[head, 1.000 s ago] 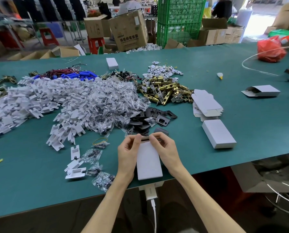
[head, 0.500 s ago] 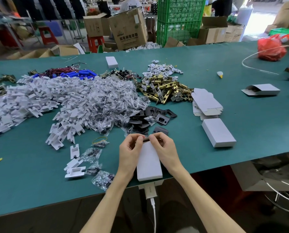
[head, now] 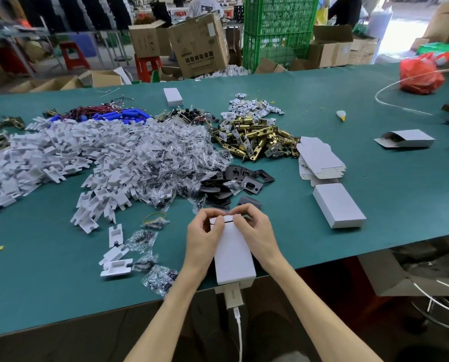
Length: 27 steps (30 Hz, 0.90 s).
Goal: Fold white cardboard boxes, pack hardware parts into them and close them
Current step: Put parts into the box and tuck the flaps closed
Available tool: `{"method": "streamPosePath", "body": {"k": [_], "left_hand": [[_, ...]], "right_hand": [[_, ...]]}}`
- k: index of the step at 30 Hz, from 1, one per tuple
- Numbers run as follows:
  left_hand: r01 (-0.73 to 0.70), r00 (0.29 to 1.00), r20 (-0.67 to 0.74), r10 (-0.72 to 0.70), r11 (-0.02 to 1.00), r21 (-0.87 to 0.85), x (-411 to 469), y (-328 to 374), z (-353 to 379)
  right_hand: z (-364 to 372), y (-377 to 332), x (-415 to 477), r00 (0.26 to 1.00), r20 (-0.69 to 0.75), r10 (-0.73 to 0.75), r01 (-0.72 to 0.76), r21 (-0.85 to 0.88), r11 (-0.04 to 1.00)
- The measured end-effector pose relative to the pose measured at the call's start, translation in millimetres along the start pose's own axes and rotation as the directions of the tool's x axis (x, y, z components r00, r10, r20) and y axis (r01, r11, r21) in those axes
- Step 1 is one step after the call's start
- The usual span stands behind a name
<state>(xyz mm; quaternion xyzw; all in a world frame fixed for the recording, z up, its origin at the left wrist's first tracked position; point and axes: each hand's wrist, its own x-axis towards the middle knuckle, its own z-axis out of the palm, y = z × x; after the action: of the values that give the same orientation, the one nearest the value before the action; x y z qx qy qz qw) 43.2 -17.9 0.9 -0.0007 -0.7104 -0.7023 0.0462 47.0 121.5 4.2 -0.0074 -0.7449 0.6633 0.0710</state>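
Observation:
A white cardboard box [head: 233,257] lies lengthwise at the table's near edge, its near end over the edge. My left hand [head: 205,236] and my right hand [head: 254,231] both pinch the flap at its far end, where a thin dark gap shows. Just beyond lie black metal plates [head: 233,178]. Brass latch parts [head: 254,137] are piled further back. A closed white box [head: 338,205] lies to the right, with a stack of flat box blanks [head: 320,160] behind it.
White plastic inserts [head: 48,158] and small clear bags of screws [head: 165,158] cover the left half of the green table [head: 401,184]. Loose bags and inserts lie left of my hands. An open box [head: 406,138] and a red bag [head: 419,74] sit far right.
The flap at the far end of the box has come down further under my fingers. The box itself has stayed in place.

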Motion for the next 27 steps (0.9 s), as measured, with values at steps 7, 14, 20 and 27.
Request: {"method": "streamPosePath", "body": {"k": [7,14,20,27], "left_hand": [[0.055,0.998,0.006,-0.055,0.998,0.003,3.1,2.9,-2.7],[0.182,0.977,0.114,-0.180,0.983,-0.007,14.1,11.2,-14.9],[0.188,0.976,0.113,-0.186,0.982,-0.012,18.3,11.6,-19.2],[0.203,0.935,0.285,-0.212,0.977,0.060,37.8,26.8,-32.0]], "right_hand": [[-1.0,0.7,0.0,0.999,0.019,-0.030,0.030,0.030,0.999],[-1.2,-3.9,-1.7,0.999,0.052,0.002,-0.005,0.063,0.998],[-3.9,-5.5,-1.5,0.994,0.110,0.024,-0.036,0.110,0.993],[-6.9,-1.8,-0.4,0.997,0.033,0.073,-0.078,0.188,0.979]]}}
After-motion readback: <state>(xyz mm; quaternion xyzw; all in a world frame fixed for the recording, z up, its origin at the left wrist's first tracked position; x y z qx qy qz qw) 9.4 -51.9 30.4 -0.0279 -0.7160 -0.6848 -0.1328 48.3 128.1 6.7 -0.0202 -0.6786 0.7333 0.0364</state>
